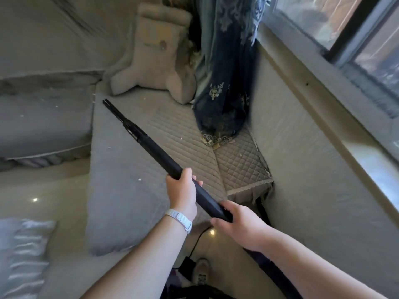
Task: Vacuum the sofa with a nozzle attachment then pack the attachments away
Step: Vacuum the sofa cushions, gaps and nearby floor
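A: OK, hands first, quick.

B: Left hand [181, 190] wraps round the long black plastic vacuum tube [155, 149], fingers curled over the top and thumb underneath. It sits over the near part of the grey quilted sofa seat [172, 126]. There's a white ribbed wristband [180, 219] on that wrist.

A: Right?

B: Right hand [239, 225] grips the tube's thicker rear end, fingers closed round it, just off the seat's near edge.

A: Nozzle?

B: The narrow black crevice nozzle [114, 111] is fitted on the tube's front. Its tip is at the seat's far left side, close to the seam. Can't tell if it touches the fabric.

A: Anything else on the seat?

B: A beige plush cushion with two stubby arms [155, 55] stands upright at the far end. A dark blue embroidered curtain [226, 72] hangs down onto the far right corner. Small white crumbs [139, 179] are scattered over the left half.

A: Below the seat?

B: A thin black cable [197, 240] runs over the floor by the near edge, with a pale shoe [201, 270] beside it.
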Demonstrator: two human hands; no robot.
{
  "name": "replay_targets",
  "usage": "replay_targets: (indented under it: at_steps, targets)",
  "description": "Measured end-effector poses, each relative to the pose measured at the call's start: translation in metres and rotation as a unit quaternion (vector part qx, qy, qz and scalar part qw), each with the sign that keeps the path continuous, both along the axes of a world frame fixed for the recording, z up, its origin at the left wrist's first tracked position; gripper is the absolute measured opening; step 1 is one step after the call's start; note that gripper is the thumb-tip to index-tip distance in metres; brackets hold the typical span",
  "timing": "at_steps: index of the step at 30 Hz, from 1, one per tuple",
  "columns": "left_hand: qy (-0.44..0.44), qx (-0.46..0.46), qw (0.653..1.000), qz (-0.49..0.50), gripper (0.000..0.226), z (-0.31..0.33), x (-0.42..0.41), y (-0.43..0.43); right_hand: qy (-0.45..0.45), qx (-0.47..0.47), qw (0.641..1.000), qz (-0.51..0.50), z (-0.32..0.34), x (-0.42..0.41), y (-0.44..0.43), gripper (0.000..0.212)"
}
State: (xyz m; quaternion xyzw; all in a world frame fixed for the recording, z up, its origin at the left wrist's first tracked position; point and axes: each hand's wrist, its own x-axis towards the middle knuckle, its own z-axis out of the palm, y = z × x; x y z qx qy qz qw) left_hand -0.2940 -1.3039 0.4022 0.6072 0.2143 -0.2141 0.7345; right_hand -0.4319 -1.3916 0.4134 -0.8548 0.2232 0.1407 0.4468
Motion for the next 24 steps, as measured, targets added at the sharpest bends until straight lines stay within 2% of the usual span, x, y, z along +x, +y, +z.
replay_targets:
  at_steps: [2, 6, 12, 17, 24]
  targets:
    - [0.003, -0.012, 0.999, 0.031, 0.034, 0.012, -0.008, 0.019, -0.012, 0.020, 0.999, 0.025, 0.009, -0.007, 0.016, 0.024]
    - [0.005, -0.010, 0.998, 0.064, 0.016, 0.034, -0.039, 0.057, -0.016, 0.052, 0.997, 0.059, 0.021, -0.030, 0.047, 0.022]
    - [0.006, -0.012, 0.994, 0.107, 0.021, 0.044, -0.073, 0.121, 0.010, 0.131, 0.989, 0.074, 0.034, -0.049, 0.098, 0.023]
    - [0.000, -0.016, 0.984, 0.175, 0.023, 0.055, -0.093, 0.189, 0.013, 0.085, 0.987, 0.137, 0.046, -0.056, 0.155, 0.025]
    - [0.008, -0.043, 0.966, 0.253, 0.014, 0.057, -0.095, 0.310, 0.050, 0.099, 0.972, 0.208, 0.050, -0.036, 0.261, 0.023]
